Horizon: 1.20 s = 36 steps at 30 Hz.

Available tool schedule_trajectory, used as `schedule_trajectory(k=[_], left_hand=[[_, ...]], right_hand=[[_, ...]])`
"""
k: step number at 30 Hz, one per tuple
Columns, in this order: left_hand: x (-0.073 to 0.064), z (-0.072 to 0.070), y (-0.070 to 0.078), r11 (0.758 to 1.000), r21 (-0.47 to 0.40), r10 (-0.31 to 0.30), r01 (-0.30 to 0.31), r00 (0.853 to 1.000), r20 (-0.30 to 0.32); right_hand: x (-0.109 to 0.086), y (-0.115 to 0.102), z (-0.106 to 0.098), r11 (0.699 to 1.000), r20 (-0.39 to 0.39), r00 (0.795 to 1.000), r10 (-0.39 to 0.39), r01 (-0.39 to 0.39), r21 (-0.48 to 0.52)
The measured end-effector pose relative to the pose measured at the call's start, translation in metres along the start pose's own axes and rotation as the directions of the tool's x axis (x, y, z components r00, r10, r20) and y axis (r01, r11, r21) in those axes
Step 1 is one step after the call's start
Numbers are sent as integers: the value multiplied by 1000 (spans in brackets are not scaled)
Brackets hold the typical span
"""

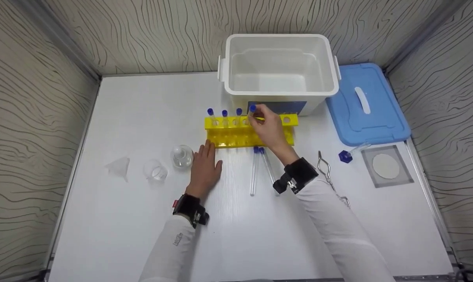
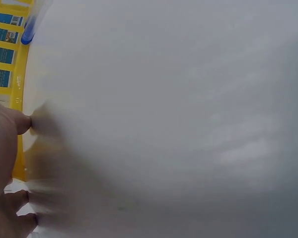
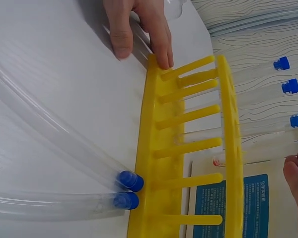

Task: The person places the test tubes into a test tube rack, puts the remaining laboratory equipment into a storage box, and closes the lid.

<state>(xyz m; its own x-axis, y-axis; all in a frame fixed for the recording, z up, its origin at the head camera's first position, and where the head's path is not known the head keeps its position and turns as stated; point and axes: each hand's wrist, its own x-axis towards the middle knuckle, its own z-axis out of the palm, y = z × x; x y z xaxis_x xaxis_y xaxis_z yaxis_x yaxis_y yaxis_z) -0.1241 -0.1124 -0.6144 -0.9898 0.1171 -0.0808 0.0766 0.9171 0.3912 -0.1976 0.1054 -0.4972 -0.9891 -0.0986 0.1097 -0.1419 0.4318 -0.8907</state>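
My right hand (image 1: 270, 128) pinches a blue-capped test tube (image 1: 252, 108) near its top, over the yellow test tube rack (image 1: 229, 138). In the right wrist view that tube's lower end (image 3: 219, 161) is right at the rack's upper bar. Three more capped tubes, one of them a test tube (image 1: 224, 113), stand in holes to its left. My left hand (image 1: 204, 171) lies with fingers extended, fingertips at the rack's front left corner. Two capped tubes lie on the table before the rack, including a test tube (image 1: 253, 174) with its cap at the rack's base.
Behind the rack stands a white bin (image 1: 279, 94), with a blue lid (image 1: 371, 105) beside it. A glass bottle (image 1: 182, 158), a beaker (image 1: 155, 171) and a funnel (image 1: 119, 168) are at left. Metal tongs (image 1: 324, 166), a blue-based glass item (image 1: 345, 156) and a square mesh (image 1: 385, 166) lie at right.
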Motion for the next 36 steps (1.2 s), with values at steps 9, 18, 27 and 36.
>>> schedule_trajectory(k=[9,18,27,36], left_hand=[[0,-1,1,1000,-8,4,-4,1000,1],[0,-2,3,1000,-10,0,0,1000,13],[-1,0,3,1000,-7,-24,24,1000,16],[-2,-3,2,1000,-21,2,-3,1000,-14]], right_hand=[[3,8,9,990,18,999,44,-41,-138],[3,11,17,972,-3,996,94,-92,-215],[4,13,16,972,3,992,125,-121,-200],[0,14,5,965,45,979,201,-190,-179]])
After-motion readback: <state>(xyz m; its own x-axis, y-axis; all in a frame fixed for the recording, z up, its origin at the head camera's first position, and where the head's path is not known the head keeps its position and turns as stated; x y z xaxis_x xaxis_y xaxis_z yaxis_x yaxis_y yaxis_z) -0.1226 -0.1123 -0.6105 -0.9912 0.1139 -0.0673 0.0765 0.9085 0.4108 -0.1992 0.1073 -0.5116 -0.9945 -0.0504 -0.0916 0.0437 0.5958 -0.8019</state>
